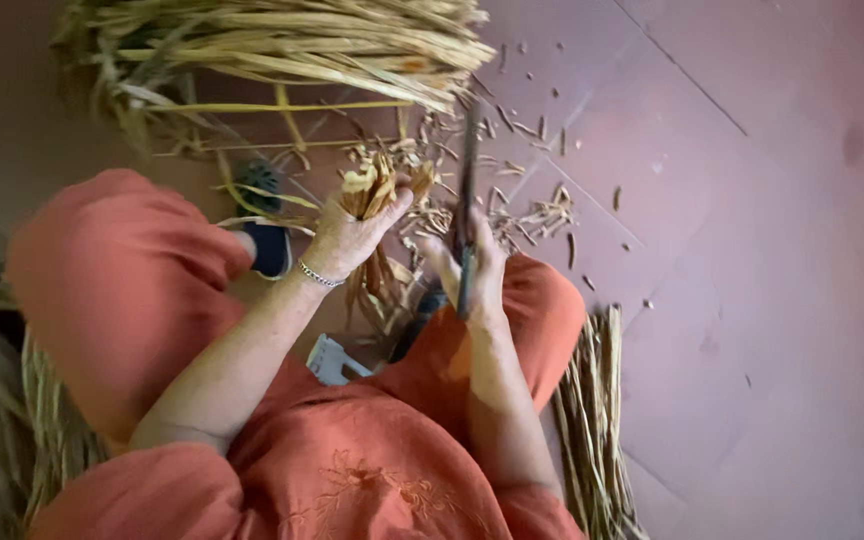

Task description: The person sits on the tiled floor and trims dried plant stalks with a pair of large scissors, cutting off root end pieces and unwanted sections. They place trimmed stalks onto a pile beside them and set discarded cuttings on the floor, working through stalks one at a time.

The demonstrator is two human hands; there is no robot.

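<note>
Left hand (352, 235) has its fingers wrapped round a bunch of dried strips (372, 190), long axis 12-to-6. Right hand (472, 270) sits at its 3 o'clock, fingers clamped on a long blade (469, 170) pointing 12, nearly parallel.

Bare reddish floor (752, 250) lies open to the right of the right hand (477, 265), broken only by scattered chips (542, 215). Ahead, a thick bundle of straw (282, 45) blocks the way across the top. The left hand (352, 235) is hemmed by the raised knee (122, 270) and a dark shoe (267, 235). 1 pile of stalks (592, 420) lies beside the right thigh.
</note>
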